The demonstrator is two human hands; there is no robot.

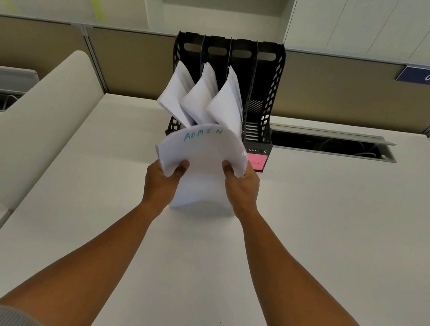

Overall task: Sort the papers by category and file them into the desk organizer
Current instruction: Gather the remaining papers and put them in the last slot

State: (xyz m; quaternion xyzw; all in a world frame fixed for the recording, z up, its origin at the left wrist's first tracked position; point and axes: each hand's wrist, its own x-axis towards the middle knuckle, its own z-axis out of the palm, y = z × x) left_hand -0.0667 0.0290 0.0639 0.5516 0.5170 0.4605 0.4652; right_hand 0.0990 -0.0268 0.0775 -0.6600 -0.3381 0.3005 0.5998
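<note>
There, three filed sheaves; four slots

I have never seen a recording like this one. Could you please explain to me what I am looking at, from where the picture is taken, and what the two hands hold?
There is no machine here. A person wears one wide-angle camera on the head, and it looks forward and down, so you see that person's own two bare arms.

The left hand and the right hand each have a grip on one side of a bent stack of white papers. The top sheet has "ADMIN" written on it.

Behind the stack, a black desk organizer with four slots stands on the white desk. Three slots already hold papers. The rightmost slot looks empty, and the pink note on its front seems to end in "IN". So this stack probably belongs there.
</note>
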